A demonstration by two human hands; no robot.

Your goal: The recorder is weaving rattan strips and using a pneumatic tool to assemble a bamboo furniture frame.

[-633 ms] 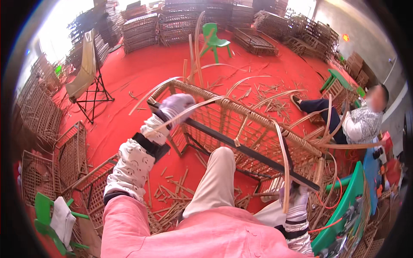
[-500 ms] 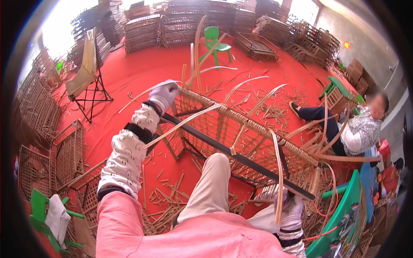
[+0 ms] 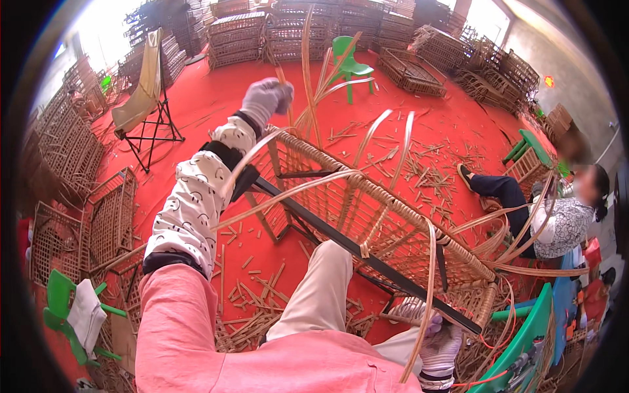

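A half-woven rattan frame panel (image 3: 386,216) on a black metal bar lies tilted across my knees. My left hand (image 3: 265,99), in a grey glove, is raised high above the frame's far corner and is shut on a bundle of long rattan strips (image 3: 308,72) that stand up from it. My right hand (image 3: 429,331), in a pale glove, is low at the frame's near end, closed on a thin rattan strip (image 3: 429,288) that curves upward. Loose strips arch over the frame.
Another person (image 3: 557,216) sits on the red floor at the right among rattan strips. Cut rattan scraps (image 3: 262,308) litter the floor. Stacks of woven frames (image 3: 262,33) line the back and left. A green chair (image 3: 347,62) stands behind; a folding stand (image 3: 147,111) at the left.
My left hand has risen up and away from the frame's corner, pulling the rattan strips taut upward. My right hand stays at the frame's near end.
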